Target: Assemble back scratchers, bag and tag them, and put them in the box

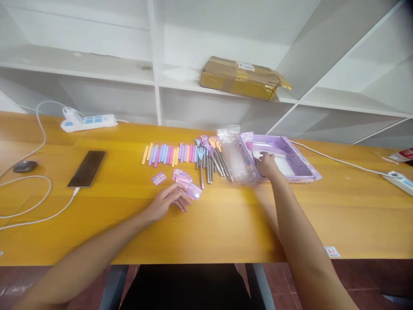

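Arms reach out over the yellow counter, one to each side. The left arm slants up and inward from the low left corner, and its left hand hangs low with the wrist nearly straight. Its fingers are a bit bent and loose, with gaps between them, and the top ones are over the edge of the small pink cards. The right arm goes up, leaning a little to the left. Its right hand is at the near left part of the purple box, with the back of the hand up. I cannot tell if its fingers are squeezing anything. Between the hands, farther back, little scratchers with hand-shaped tops lie in a bunch beside a clear bag. Colored sticks lie in a row left of them.
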`<state>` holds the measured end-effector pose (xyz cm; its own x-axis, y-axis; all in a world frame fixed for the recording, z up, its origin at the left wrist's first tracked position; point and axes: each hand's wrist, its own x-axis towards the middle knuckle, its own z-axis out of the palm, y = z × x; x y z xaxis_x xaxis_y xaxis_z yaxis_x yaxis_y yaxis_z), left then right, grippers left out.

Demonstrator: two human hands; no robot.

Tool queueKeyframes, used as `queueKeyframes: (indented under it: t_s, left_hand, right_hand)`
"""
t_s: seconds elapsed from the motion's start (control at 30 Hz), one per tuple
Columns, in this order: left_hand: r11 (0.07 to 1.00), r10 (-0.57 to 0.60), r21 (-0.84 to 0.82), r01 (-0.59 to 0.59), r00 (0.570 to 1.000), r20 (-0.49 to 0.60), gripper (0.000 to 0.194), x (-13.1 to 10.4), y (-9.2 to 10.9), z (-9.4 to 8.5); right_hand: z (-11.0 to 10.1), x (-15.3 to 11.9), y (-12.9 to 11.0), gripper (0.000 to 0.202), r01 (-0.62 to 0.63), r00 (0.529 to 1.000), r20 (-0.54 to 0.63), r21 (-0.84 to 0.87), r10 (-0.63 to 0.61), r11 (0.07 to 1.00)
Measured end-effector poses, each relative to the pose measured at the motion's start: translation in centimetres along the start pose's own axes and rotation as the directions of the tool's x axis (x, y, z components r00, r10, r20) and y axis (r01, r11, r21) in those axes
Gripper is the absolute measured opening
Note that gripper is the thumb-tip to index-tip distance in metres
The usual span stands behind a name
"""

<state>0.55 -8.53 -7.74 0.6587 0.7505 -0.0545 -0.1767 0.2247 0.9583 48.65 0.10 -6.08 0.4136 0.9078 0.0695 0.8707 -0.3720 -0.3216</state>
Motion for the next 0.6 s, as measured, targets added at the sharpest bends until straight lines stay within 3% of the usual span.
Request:
queueKeyframes:
  t_s: [0.17, 0.37, 0.5, 0.6]
  left_hand:
    - [1.0, 0.011, 0.006, -0.011, 1.0, 0.003, 0.041, 0.0, 0.0, 0.0]
    - [0.999, 0.024, 0.021, -0.024, 1.0, 0.003, 0.039, 0.0, -0.1, -0.1]
    - [0.999, 0.021, 0.031, -0.02, 1.0, -0.017, 0.038, 0.1, 0.0, -0.3]
    - [0.998, 0.03, 0.065, -0.028, 0.999, -0.03, 0.037, 0.2, 0.0, -0.6]
  right_hand:
    - [0.5, -1.0, 0.8, 0.042, 0.09, 0.983, -0.165, 0.034, -0.083, 0.995]
    - [0.1, -1.9, 0.8, 0.03, 0.249, 0.94, -0.251, 0.043, -0.231, 0.968]
    - [-0.5, -3.1, -1.2, 0.034, 0.318, 0.882, -0.387, 0.066, -0.269, 0.946]
    - [-0.3, -4.9, -4.0, 0.028, 0.418, 0.857, -0.383, 0.126, -0.344, 0.9]
